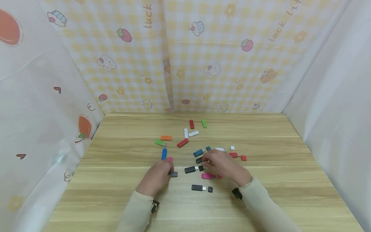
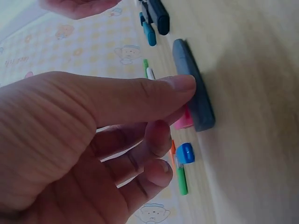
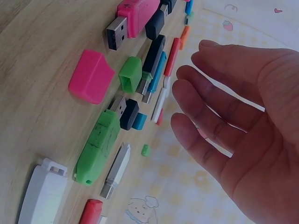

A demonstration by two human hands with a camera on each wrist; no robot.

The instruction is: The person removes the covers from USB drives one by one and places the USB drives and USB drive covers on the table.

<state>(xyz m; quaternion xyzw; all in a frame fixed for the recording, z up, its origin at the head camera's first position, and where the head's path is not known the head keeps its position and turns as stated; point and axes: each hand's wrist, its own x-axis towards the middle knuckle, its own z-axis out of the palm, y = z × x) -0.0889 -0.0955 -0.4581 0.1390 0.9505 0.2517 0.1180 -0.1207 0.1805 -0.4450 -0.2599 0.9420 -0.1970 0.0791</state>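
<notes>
My left hand (image 1: 156,178) (image 2: 112,121) has its thumb against the edge of a grey USB stick (image 1: 174,174) (image 2: 196,88), pinching it at the table surface; the index fingertip is partly hidden behind. Just beyond that hand are a blue stick (image 1: 164,153) and a pink piece (image 1: 170,159). My right hand (image 1: 226,164) (image 3: 224,107) hangs over the right-hand group with fingers loosely bent and apart, holding nothing. Near it are a black stick (image 1: 199,160), an uncapped pink stick (image 1: 207,176) (image 3: 138,16), its pink cap (image 3: 91,77) and an uncapped green stick (image 3: 98,147).
Toward the back lie red (image 1: 191,124), green (image 1: 204,123) and white sticks (image 1: 193,133), with orange (image 1: 166,138) and green ones (image 1: 160,142) at left. Two uncapped black sticks (image 1: 190,169) (image 1: 197,188) lie between and in front of the hands. Patterned cloth (image 1: 185,64) borders the table.
</notes>
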